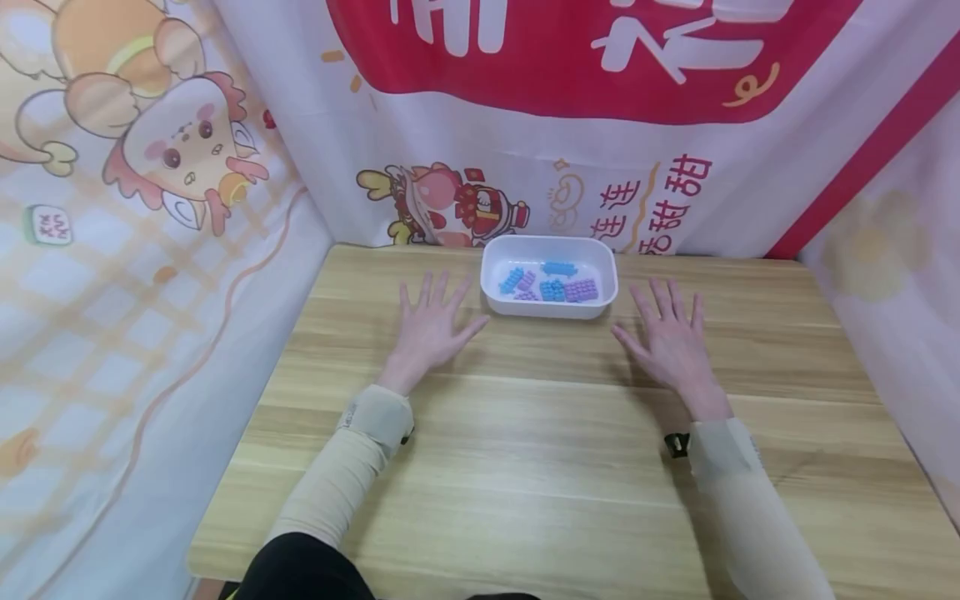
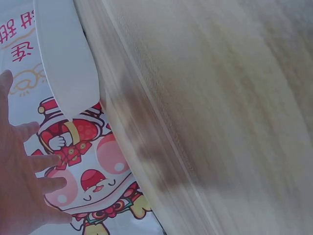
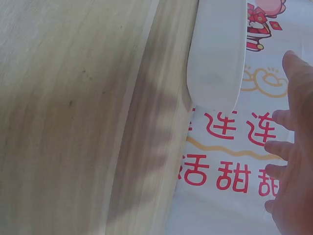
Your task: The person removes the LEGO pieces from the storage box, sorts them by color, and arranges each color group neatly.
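Note:
A white plastic tub (image 1: 549, 310) stands at the back of the wooden table, holding several small knobbly building-block pieces, some blue (image 1: 558, 268) and some purple (image 1: 581, 290). To its left is my left hand (image 1: 429, 329), palm down with fingers spread and the thumb pointing toward the tub. My right hand (image 1: 670, 342) is held the same way on the other side. Neither hand grips anything. In the left wrist view the tub's outer wall (image 2: 68, 58) rises beyond the thumb, and the right wrist view shows its opposite end (image 3: 217, 58).
The light wooden table (image 1: 525, 467) ends at the back against a printed cloth (image 1: 450, 133) with red lettering and cartoon figures. Another patterned cloth (image 1: 150, 292) hangs along the left side. Dark bands (image 1: 677, 444) sit at the wrists below pale sleeves.

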Demonstrator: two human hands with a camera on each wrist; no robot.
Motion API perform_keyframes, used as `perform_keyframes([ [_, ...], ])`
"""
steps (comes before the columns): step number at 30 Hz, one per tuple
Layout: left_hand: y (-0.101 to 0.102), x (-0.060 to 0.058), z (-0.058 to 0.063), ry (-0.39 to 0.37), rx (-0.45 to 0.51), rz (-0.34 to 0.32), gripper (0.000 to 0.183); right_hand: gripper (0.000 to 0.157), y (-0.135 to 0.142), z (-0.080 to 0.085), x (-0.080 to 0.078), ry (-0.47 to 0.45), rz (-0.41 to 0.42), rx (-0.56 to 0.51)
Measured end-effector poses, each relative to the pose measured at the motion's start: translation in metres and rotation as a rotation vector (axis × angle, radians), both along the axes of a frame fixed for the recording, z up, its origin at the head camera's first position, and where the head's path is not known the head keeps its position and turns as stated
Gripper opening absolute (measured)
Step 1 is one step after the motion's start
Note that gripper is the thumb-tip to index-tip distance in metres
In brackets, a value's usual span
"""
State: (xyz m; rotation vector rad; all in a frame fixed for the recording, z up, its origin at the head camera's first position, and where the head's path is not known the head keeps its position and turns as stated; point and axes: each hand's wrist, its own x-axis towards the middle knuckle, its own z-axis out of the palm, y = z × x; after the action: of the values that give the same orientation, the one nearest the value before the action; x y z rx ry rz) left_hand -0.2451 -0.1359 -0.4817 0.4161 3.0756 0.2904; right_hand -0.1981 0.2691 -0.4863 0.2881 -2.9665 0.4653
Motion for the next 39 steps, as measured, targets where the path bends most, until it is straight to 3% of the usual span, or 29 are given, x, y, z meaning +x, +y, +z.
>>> perform_keyframes([
  [5, 0.003, -0.006, 0.000, -0.015, 0.012, 0.000, 0.091, 0.084, -0.002, 0.003, -0.008, -0.001, 0.020, -0.005],
  [10, 0.009, -0.017, 0.001, -0.033, 0.027, -0.008, 0.092, 0.085, -0.003, 0.005, -0.028, -0.004, 0.038, -0.001],
  [17, 0.025, -0.049, 0.000, 0.003, 0.078, -0.052, 0.098, 0.101, -0.003, 0.003, -0.069, -0.107, 0.062, 0.010],
  [24, 0.038, -0.072, -0.002, -0.100, 0.071, -0.036, 0.114, 0.115, -0.010, -0.006, -0.100, -0.158, 0.072, 0.000],
  [29, 0.046, -0.080, -0.008, -0.100, 0.044, -0.041, 0.117, 0.119, -0.013, -0.011, -0.108, -0.202, 0.051, -0.010],
  [39, 0.051, -0.083, -0.023, -0.082, 0.019, -0.036, 0.122, 0.126, -0.018, -0.019, -0.108, -0.224, 0.025, -0.032],
])
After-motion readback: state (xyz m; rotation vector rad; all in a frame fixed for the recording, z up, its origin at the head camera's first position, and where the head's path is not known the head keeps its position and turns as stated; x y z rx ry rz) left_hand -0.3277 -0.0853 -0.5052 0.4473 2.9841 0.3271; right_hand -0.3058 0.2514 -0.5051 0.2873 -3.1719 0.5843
